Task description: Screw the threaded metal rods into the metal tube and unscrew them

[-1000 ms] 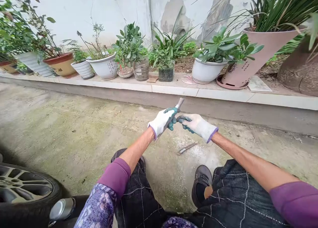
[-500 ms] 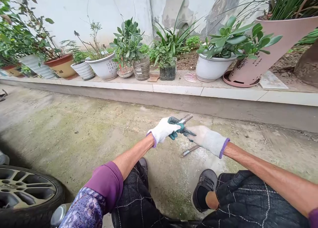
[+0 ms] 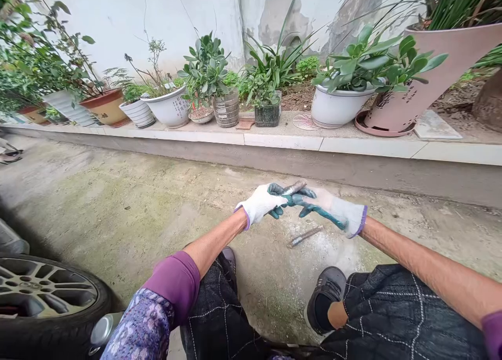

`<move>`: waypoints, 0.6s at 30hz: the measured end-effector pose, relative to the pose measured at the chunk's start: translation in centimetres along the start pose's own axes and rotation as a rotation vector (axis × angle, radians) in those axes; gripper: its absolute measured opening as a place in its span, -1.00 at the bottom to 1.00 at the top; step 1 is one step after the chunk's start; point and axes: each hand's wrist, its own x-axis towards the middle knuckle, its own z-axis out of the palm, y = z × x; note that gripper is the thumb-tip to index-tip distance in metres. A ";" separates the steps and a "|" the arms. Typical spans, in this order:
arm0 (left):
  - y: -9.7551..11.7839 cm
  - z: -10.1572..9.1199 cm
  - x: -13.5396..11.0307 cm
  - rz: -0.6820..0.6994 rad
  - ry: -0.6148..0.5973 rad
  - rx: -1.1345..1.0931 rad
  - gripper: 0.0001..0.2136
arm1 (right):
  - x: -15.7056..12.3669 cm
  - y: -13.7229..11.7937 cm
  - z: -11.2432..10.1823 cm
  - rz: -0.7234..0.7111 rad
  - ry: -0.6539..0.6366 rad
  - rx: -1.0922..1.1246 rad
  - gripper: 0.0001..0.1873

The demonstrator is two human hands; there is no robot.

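A short brownish rod (image 3: 297, 187) with a shiny, silvery scraped patch is tilted up to the right above the ground. My left hand (image 3: 266, 202), in a white glove with green coated fingers, is closed around its lower part. My right hand (image 3: 327, 208), gloved the same way, meets it from the right; the upper fingers pinch at the rod near the left fingertips, and a lower finger stands apart. Anything small between the fingers is hidden. Below the hands, a second similar rod (image 3: 306, 236) lies on the concrete among whitish powder (image 3: 327, 247).
Potted plants, among them a white pot (image 3: 340, 109) and a tall pink pot (image 3: 403, 104), line a low tiled ledge (image 3: 282, 141) ahead. At the lower left lie a car wheel (image 3: 47, 292) and a metal can (image 3: 102, 328). My shoe (image 3: 325, 297) stands near the powder.
My right hand has turned so that its fingers now reach over the rod and spread more. The rod on the ground is now fully uncovered. The view has shifted slightly left.
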 end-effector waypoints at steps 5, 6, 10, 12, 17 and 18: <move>-0.5 0.6 -0.4 0.027 -0.034 0.040 -0.84 | -0.3 -0.4 0.5 0.046 0.095 0.125 -0.38; -0.6 0.7 -0.4 0.035 -0.047 0.035 -0.85 | -0.2 -0.4 0.6 0.059 0.114 0.103 -0.39; -0.6 0.9 -0.5 -0.002 -0.108 -0.070 -0.83 | -0.1 -0.8 0.5 0.007 0.147 0.033 -0.45; -0.1 0.7 -0.7 -0.049 -0.193 -0.114 -0.76 | -0.3 -1.1 0.2 -0.028 0.134 0.020 -0.48; 0.9 -0.2 -1.7 -0.053 -0.428 -0.197 -0.63 | -0.6 -1.5 -1.4 -0.100 0.093 0.090 -0.51; 0.9 -0.4 -1.8 -0.052 -0.426 -0.204 -0.64 | -0.5 -1.5 -1.6 -0.104 0.104 0.098 -0.48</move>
